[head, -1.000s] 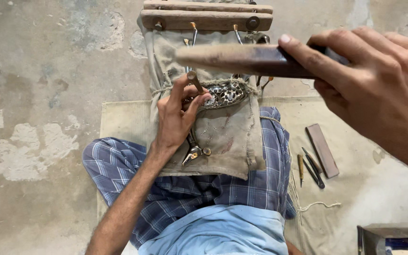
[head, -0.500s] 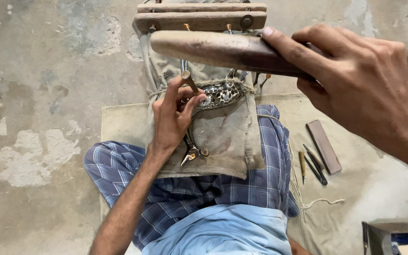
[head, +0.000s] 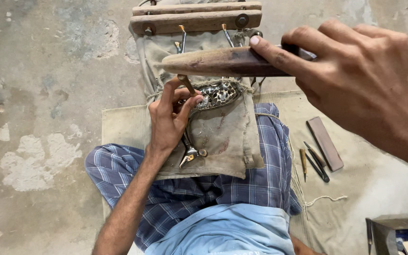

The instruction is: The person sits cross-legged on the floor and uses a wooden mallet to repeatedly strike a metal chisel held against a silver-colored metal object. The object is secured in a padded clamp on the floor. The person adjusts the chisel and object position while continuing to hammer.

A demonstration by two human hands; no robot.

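- Here we go: the right hand [head: 355, 80] is raised close to the camera, fingers wrapped tight around a wooden mallet [head: 223, 61], a long, rounded, worn brown club held level above the work.
- Lower down, the left hand [head: 171, 118] pinches a small punch [head: 185, 84] between thumb and fingertips, tilted, its tip down at the metal piece [head: 216, 94].
- That metal piece is silvery and pierced all over with small openings, an oval, lacy thing lying on the canvas cloth [head: 218, 137] draped over the person's lap and knees.
- My read: this is the striking step, the punch set and the mallet poised over it. A clean blow calls for the punch to stay steady on its spot and the mallet face to land square on its top end.
- The canvas is coarse, stained, olive-tan, tied with cord near the metal piece; it runs up to a wooden frame [head: 197, 19] of two weathered bars with round bolts.
- A bright metal tool [head: 190, 151], pliers or a clamp by the look, lies on the cloth just below the left wrist.
- Off to the right on a pale mat [head: 355, 189]: a flat, brown rectangular block [head: 325, 143] and a few thin pointed hand tools [head: 313, 160] just beside it.
- Blue checked fabric [head: 185, 198] covers the crossed legs; the floor [head: 38, 94] is rough, patchy concrete.
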